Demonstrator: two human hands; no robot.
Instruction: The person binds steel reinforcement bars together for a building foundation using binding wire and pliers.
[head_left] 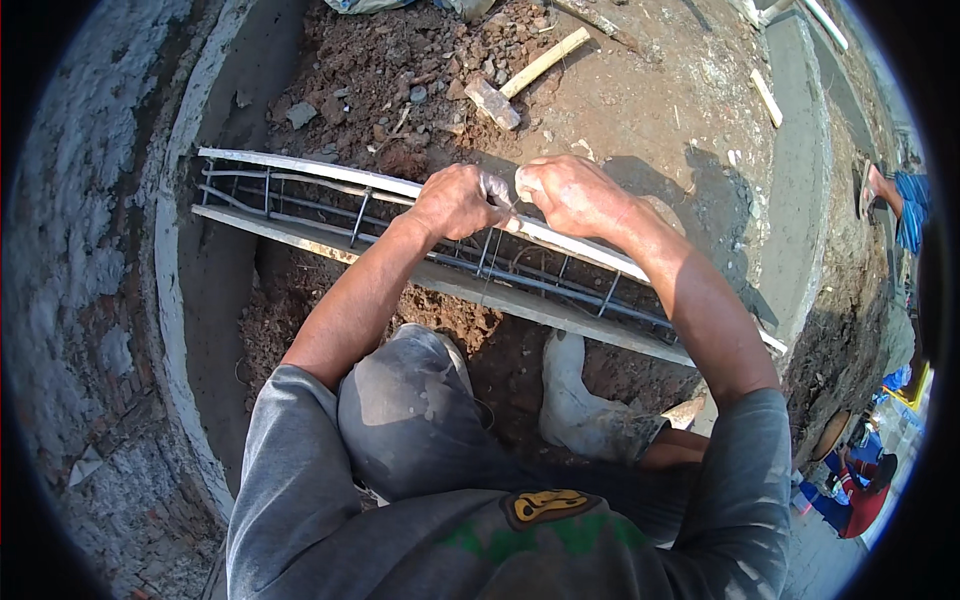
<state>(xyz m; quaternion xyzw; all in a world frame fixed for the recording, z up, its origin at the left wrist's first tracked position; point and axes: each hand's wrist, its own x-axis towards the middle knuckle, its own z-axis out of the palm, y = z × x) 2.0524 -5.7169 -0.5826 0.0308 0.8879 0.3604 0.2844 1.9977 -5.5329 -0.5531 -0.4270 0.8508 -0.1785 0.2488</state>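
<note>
The left hand (460, 202) and right hand (575, 195) meet at the upper board (320, 168), fingers curled together, on what I cannot tell. Steel bars (460, 262) run between it and the lower board (580, 318), from ten o'clock to past three. A slipping pinch could scrape knuckles on the edge. Concrete walls (185, 330) limit reach at nine and two; soil (640, 110) gives room at one.

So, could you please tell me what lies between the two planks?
In the head view, a steel rebar cage lies between the far plank and the near plank.
</note>
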